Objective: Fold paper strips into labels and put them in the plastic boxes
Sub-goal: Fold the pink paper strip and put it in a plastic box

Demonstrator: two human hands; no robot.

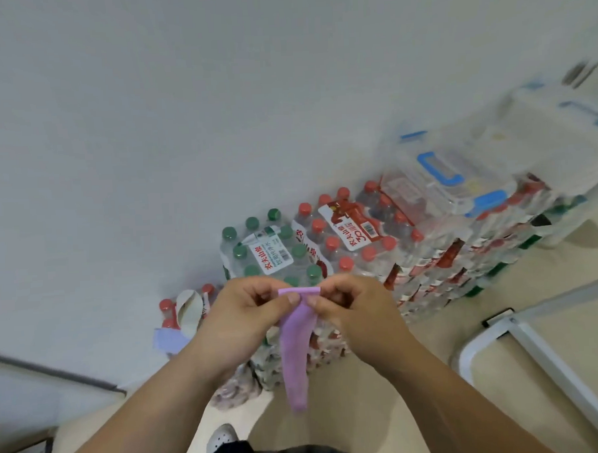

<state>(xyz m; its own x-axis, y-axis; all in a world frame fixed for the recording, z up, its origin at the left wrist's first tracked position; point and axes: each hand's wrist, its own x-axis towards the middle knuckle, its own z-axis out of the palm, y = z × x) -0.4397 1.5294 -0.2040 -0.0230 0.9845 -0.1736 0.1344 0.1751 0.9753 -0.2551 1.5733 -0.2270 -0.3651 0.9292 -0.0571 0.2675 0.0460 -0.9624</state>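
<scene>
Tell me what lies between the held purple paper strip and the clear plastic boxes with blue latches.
Shrink-wrapped water bottles: a green-capped pack, then red-capped packs, seen in the head view.

Even, soft indoor light; wide-angle bending, right edge smeared with blur.

A purple paper strip (295, 349) hung in the air, pinched at its top between the left hand (243, 314) and the right hand (357, 309). Its upper end was folded over into a narrow flat band, and the rest dangled down, slightly curved. Clear plastic boxes (460, 174) with blue latches sat closed and stacked on packs of bottled water (356, 244), well apart from the strip.
</scene>
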